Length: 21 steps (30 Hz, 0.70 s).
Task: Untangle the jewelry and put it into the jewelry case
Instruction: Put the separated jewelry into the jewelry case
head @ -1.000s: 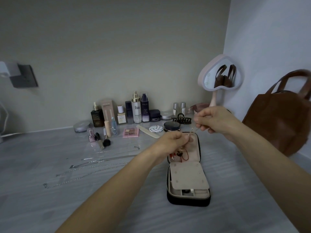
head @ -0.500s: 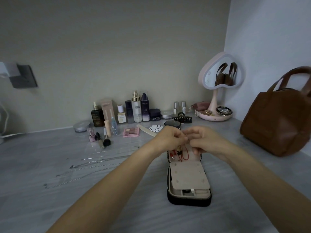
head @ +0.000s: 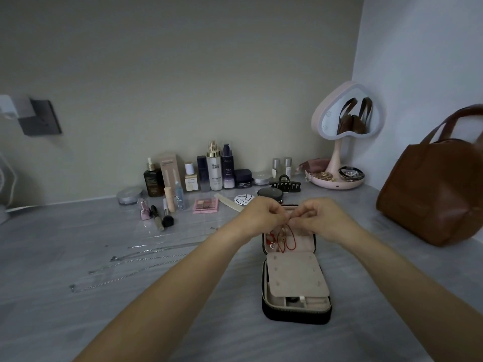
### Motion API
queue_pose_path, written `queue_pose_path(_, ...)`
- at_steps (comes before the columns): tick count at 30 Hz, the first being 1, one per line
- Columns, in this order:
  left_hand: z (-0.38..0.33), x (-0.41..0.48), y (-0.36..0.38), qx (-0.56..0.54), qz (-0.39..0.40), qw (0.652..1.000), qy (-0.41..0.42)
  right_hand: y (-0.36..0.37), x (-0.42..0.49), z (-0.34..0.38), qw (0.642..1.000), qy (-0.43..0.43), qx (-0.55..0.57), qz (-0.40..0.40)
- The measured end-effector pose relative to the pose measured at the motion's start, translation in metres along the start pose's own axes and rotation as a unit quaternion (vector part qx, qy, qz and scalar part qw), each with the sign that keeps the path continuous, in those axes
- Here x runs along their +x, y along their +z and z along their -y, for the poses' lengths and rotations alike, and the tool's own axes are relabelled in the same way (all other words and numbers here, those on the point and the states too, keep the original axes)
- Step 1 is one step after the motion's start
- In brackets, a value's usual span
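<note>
A black jewelry case (head: 295,313) lies open on the grey table, its beige flap folded over the near half. My left hand (head: 258,218) and my right hand (head: 324,220) meet fingertip to fingertip above the case's far half. Both pinch a thin piece of jewelry (head: 283,235) that hangs down from my fingers over the beige lining. Red cord loops (head: 291,242) and small charms lie in that far half. Several silver chains (head: 136,259) stretch across the table to the left of my left forearm.
Cosmetic bottles (head: 214,168), brushes, a pink palette (head: 206,205) and a black hair claw (head: 285,184) stand along the back wall. A pink heart mirror (head: 347,113) with a tray sits at the back right. A brown leather bag (head: 433,189) stands at the right.
My right hand dropped from up near the mirror and came left to meet my left hand over the case. Since half a second ago both hands have stayed together.
</note>
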<state>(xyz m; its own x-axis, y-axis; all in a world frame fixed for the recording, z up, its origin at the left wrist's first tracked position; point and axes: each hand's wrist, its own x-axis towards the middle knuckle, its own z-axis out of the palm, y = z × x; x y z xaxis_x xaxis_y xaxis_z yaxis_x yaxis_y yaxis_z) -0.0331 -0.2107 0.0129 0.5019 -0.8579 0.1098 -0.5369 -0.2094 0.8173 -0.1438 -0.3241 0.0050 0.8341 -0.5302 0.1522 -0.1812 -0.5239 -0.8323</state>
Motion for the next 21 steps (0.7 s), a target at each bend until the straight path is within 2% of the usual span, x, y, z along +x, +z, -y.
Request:
queue_pose_path(8,0.001,-0.003,-0.002,0.025,-0.005,1.000,-0.009,-0.001,0.006,0.003,0.988,-0.068,-0.136,-0.006)
queue_pose_path(14,0.004,0.000,-0.005,0.071,-0.159,0.985,0.017,-0.004,0.009,0.004,0.966,-0.098,-0.240,-0.017)
queue_pose_path(19,0.014,0.006,0.008,0.025,-0.047,0.998,-0.044,0.002,0.016,0.009,0.949,-0.108,-0.296,-0.035)
queue_pose_path(21,0.018,0.010,0.015,-0.012,-0.048,0.997,-0.060,0.005,0.018,0.011,0.945,-0.109,-0.306,-0.045)
